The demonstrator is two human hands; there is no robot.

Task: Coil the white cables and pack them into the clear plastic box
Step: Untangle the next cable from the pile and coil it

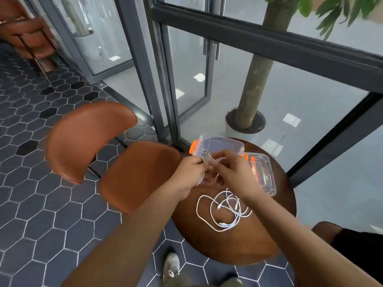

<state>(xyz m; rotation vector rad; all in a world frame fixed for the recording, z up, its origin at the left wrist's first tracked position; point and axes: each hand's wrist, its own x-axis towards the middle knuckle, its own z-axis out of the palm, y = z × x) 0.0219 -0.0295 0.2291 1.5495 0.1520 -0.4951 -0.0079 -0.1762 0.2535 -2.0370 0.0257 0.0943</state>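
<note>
Left hand (191, 172) grips white cable coil (204, 172); right hand (232, 170) pinches its strand, both raised above table (238, 249).

You've got a round dark-wood table (228, 249) w/ a brown chair (134, 172) right beside it on the left, 2nd brown chair (31, 38) far back top-left. Floor (41, 204) is dark hex tile. Glass doors (186, 75) in dark frames behind, tree trunk (255, 79) beyond the glass, prob in a pot. Shoe (171, 264) at the bottom edge.

Dark hexagonal floor tiles (41, 214) run under a brown leather chair (89, 137) and a round wooden table (228, 249). Dark-framed glass doors (186, 69) stand behind. Beyond them is what seems to be a potted tree trunk (255, 83) on a pale, glossy floor.
</note>
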